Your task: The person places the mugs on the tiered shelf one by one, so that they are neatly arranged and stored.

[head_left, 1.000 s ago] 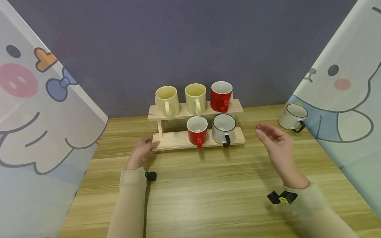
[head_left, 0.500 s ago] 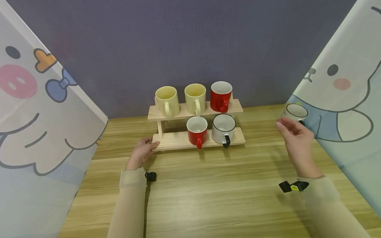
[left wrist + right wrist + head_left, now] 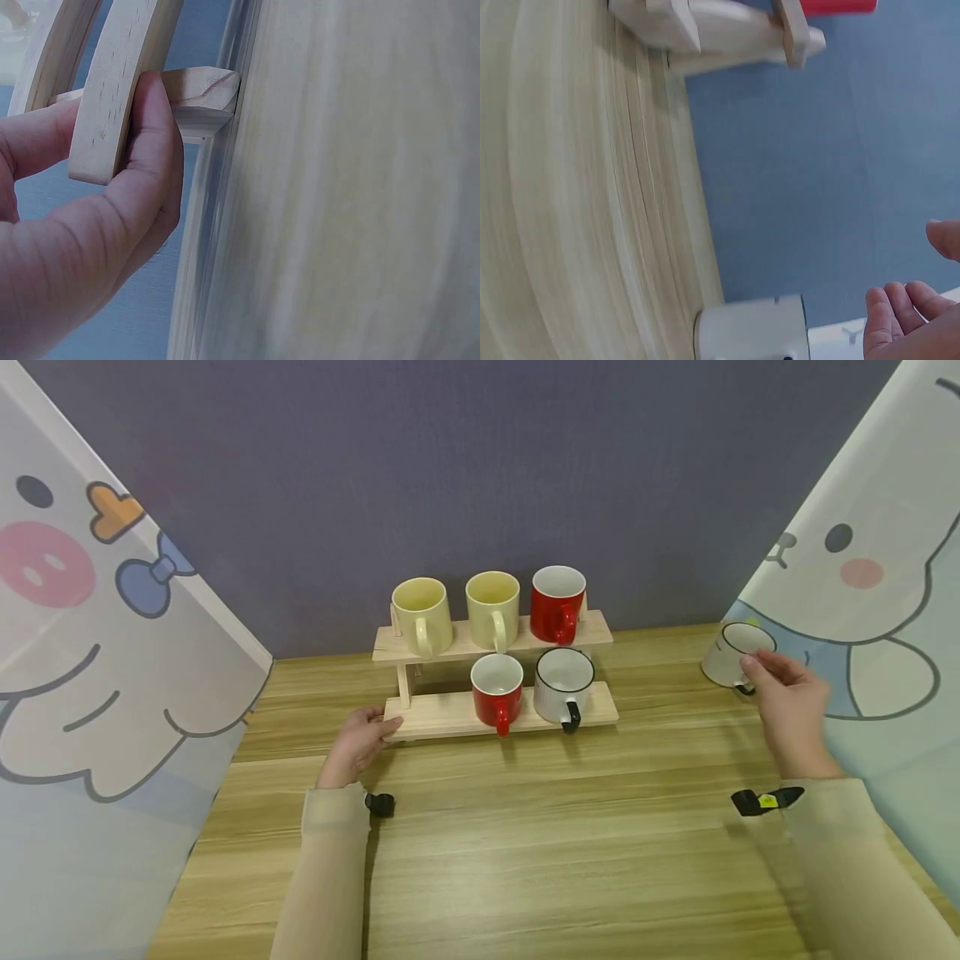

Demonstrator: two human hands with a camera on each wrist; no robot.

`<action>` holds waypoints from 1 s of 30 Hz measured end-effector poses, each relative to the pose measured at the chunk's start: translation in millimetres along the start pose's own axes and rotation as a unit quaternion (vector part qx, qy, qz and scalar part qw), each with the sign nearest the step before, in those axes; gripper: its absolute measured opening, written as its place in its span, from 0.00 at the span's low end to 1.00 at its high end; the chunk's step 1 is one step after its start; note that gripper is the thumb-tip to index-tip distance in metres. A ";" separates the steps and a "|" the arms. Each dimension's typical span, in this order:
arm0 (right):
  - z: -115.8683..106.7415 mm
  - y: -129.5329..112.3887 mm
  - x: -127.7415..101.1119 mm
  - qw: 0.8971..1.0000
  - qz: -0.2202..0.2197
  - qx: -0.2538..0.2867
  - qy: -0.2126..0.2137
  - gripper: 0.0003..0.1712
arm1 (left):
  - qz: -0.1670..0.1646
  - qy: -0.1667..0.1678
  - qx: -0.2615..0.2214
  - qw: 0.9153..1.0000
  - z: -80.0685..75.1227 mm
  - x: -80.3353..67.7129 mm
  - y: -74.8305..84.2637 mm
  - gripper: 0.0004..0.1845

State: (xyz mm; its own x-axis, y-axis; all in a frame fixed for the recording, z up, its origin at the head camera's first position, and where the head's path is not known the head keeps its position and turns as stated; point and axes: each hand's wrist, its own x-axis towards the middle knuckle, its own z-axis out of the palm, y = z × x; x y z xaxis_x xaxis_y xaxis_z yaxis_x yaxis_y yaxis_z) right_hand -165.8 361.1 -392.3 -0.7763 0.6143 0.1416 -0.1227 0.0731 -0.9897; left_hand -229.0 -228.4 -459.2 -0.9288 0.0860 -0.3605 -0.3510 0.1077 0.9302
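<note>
On the left, my left hand (image 3: 356, 745) grips the end of the lower board of a two-tier wooden shelf (image 3: 438, 712). The left wrist view shows the board end (image 3: 105, 112) pinched between thumb and fingers. My right hand (image 3: 797, 717) is at a white mug (image 3: 724, 662) with a dark rim at the back right, overlapping its black handle in the head view. In the right wrist view, the thumb and fingers (image 3: 907, 315) are apart with nothing between them, beside the mug (image 3: 754, 331).
Two yellow mugs (image 3: 422, 610) and a red mug (image 3: 546, 614) stand on the upper tier. Below them are another red mug (image 3: 491, 700) and a ribbed white mug (image 3: 552, 697) with a black handle. A dark wall (image 3: 480, 460) rises behind; printed panels (image 3: 877, 635) flank the table.
My right hand has moved right, from beside the shelf to the white mug at the back right. My left hand stays on the shelf's board, and the mugs have not moved.
</note>
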 end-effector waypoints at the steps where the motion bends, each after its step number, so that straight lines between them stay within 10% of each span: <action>1: -3.3 1.0 3.9 1.000 0.002 -0.012 -0.001 0.18 | 0.000 0.001 -0.001 1.000 0.1 0.1 -0.1 0.43; 10: -30.3 11.2 30.2 0.984 0.065 -0.164 -0.013 0.40 | 0.002 -0.002 -0.003 1.000 -0.7 0.3 0.6 0.43; 30: -48.5 45.2 66.4 0.955 0.096 -0.264 -0.093 0.51 | -0.001 0.004 -0.014 1.000 1.0 0.9 0.5 0.42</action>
State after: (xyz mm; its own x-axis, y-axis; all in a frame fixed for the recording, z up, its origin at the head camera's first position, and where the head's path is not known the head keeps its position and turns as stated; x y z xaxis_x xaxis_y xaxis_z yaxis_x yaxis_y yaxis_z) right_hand -192.9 443.3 -428.5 -0.8552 0.5103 -0.0907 0.3235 0.3889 -0.8626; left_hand -229.8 -227.3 -459.1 -0.9286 0.0784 -0.3627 -0.3567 0.0804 0.9308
